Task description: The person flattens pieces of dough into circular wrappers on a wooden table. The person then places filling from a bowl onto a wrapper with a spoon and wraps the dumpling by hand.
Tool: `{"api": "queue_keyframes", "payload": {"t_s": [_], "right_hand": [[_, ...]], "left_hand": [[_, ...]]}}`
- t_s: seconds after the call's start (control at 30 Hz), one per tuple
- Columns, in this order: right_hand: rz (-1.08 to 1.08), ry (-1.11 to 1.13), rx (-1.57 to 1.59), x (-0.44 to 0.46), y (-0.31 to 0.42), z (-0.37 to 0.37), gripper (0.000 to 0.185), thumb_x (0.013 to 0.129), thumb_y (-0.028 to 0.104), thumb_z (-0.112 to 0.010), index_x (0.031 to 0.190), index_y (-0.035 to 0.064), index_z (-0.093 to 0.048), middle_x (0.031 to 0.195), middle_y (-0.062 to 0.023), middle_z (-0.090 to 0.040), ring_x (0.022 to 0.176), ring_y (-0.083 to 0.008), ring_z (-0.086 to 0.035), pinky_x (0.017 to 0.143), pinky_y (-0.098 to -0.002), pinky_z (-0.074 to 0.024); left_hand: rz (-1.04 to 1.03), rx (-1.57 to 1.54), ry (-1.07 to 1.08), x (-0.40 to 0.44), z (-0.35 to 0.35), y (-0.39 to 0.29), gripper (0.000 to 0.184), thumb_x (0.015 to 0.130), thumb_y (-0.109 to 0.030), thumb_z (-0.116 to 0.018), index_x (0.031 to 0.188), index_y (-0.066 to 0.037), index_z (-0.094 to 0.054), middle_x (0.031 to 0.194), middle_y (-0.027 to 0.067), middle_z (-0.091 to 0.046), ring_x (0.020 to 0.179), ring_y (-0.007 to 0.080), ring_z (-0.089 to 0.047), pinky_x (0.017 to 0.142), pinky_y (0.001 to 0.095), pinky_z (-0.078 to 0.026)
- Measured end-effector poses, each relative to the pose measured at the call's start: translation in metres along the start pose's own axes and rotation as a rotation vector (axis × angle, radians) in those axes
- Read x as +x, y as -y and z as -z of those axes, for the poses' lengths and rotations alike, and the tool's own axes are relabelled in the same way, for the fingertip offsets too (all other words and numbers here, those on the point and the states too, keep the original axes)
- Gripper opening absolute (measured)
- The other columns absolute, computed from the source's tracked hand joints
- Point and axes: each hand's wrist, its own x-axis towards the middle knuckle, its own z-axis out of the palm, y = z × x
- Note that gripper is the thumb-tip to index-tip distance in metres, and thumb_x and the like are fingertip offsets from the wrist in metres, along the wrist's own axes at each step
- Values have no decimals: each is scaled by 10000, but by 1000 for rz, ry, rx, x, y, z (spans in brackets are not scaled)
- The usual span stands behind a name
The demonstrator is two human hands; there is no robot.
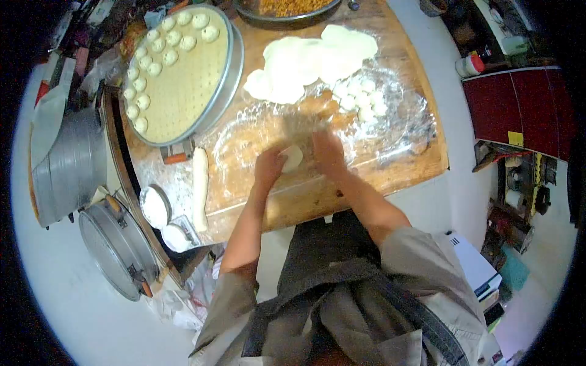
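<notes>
My left hand (270,166) pinches the left edge of a small round dough wrapper (293,158) on the wooden table. Just right of the wrapper, my right hand (328,151) is closed and slightly blurred; what it grips, if anything, does not show. Farther back lie overlapping sheets of flat dough (293,64). Several small dough pieces (363,100) sit in flour near them. A long dough roll (199,189) rests at the left, near the table's front.
A large round steamer tray (177,97) at back left carries several pleated buns (171,58). Behind the dough sheets is a pan of orange-brown filling (293,7). A bowl of flour (155,206) stands at the front left corner. Steamer pots (116,250) stand left of the table.
</notes>
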Motion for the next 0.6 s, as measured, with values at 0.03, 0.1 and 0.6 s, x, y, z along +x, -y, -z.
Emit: {"api": "queue_keyframes", "payload": {"t_s": [0.03, 0.1, 0.6], "right_hand": [[42, -17, -43, -17, -11, -16, 366, 925, 173, -607, 1269, 49, -601, 1333, -199, -595, 1236, -362, -571, 932, -512, -479], [117, -63, -137, -39, -39, -48, 363, 929, 176, -599, 1269, 50, -604, 1331, -195, -597, 1237, -362, -571, 950, -517, -471], [229, -64, -147, -45, -74, -78, 351, 957, 198, -537, 1266, 57, -626, 1315, -169, -614, 1239, -366, -568, 1086, -554, -405]], "left_hand": [[124, -77, 149, 7, 10, -6, 363, 900, -224, -750, 1239, -103, -702, 1026, 105, -770, 911, 220, -715, 828, 365, -572], [-11, -133, 28, 30, 4, 10, 322, 904, -198, -743, 1204, -86, -712, 874, 84, -752, 809, 237, -709, 777, 354, -566], [-511, 228, -46, 118, -79, -171, 556, 849, -137, -756, 1361, -74, -548, 1195, 253, -584, 1148, 419, -586, 932, 493, -524]]}}
